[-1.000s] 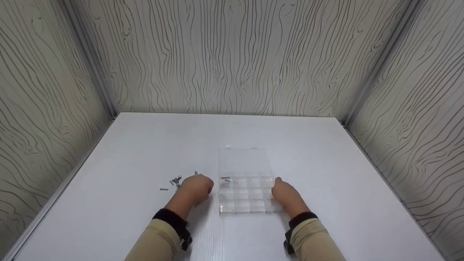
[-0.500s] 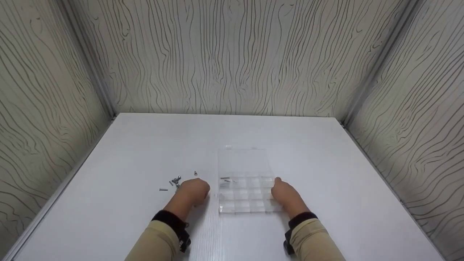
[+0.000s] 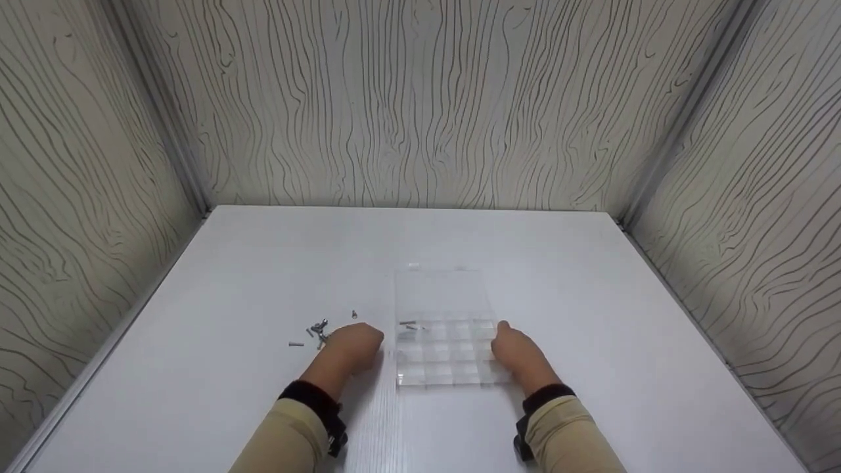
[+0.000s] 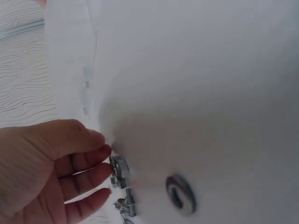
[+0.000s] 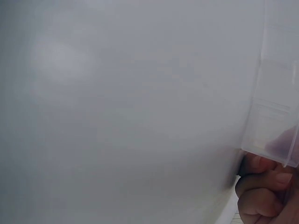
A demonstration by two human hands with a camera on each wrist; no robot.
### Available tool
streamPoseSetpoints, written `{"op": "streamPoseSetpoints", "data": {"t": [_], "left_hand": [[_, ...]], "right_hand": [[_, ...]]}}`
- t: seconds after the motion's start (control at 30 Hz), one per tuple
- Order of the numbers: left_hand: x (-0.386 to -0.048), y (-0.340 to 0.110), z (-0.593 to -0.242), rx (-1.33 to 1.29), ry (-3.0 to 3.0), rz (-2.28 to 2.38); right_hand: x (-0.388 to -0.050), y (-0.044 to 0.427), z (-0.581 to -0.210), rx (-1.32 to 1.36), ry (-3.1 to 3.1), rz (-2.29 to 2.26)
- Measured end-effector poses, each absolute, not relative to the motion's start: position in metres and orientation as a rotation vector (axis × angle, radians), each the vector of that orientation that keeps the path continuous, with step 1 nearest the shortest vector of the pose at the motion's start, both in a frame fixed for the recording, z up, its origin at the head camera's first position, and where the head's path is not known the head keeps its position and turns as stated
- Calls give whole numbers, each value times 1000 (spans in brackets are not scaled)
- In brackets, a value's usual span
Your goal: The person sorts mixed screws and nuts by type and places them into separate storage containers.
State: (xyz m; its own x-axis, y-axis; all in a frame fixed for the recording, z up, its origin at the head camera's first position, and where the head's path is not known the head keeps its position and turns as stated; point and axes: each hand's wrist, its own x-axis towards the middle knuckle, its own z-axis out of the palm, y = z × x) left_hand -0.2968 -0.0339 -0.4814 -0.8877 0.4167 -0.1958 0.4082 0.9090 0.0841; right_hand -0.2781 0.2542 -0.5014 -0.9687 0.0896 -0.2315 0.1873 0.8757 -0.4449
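Note:
A clear compartment box lies with its lid tilted back; a few metal screws show in its upper left part. My right hand grips the box's right edge, and curled fingers are against its corner in the right wrist view. Just left of the box is my left hand. In the left wrist view that hand has thumb and index fingertips together; whether anything small is between them is unclear. Metal hardware lies beyond its fingertips, and a blurred metal ring is nearby.
A small pile of screws and metal parts lies left of my left hand, with one separate screw farther left. Another small metal piece lies behind that hand. Patterned panels surround the white table.
My left hand drew slightly back and left, uncovering the small metal piece behind it, then shifted slightly right. My right hand and the box have stayed in place.

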Motion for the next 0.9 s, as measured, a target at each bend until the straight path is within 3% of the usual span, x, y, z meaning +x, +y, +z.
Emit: {"op": "streamPoseSetpoints", "data": {"t": [0.4,0.7,0.9], "left_hand": [[-308,-7,-463,650,3074,267],[-309,23,-465,788,3131,307],[-315,39,-468,748,3114,282]], "right_hand": [[-276,254,-502,203,2873,-641],[-276,254,-501,220,2866,-638],[-276,254,-499,222,2854,-647]]}}
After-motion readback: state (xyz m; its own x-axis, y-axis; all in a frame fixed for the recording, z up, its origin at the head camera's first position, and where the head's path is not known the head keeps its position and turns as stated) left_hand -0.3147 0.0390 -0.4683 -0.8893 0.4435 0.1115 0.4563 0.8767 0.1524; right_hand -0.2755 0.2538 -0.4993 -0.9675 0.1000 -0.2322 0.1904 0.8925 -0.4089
